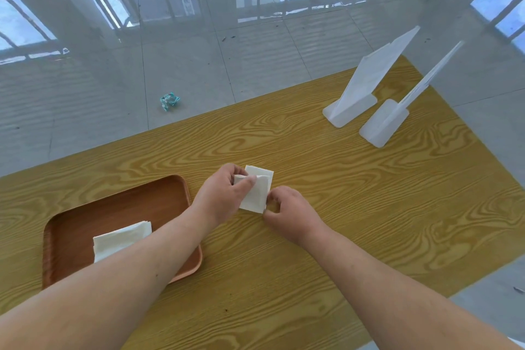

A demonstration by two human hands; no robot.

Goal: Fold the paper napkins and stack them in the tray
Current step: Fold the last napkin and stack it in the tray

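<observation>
A white paper napkin [257, 192] lies partly folded on the wooden table, just right of the tray. My left hand [221, 196] pinches its upper left corner and holds a flap folded over. At the napkin's lower right corner my right hand [287, 212] pinches the edge. The brown tray [119, 207] sits at the left, and my left forearm crosses over its right side. Inside it lies a stack of folded napkins [119, 240], partly hidden by that forearm.
Two white plastic stands [366, 94] stand at the table's far right, one behind the other. The table's far edge runs diagonally from left to upper right. A crumpled teal wrapper [169, 101] lies on the tiled floor beyond it.
</observation>
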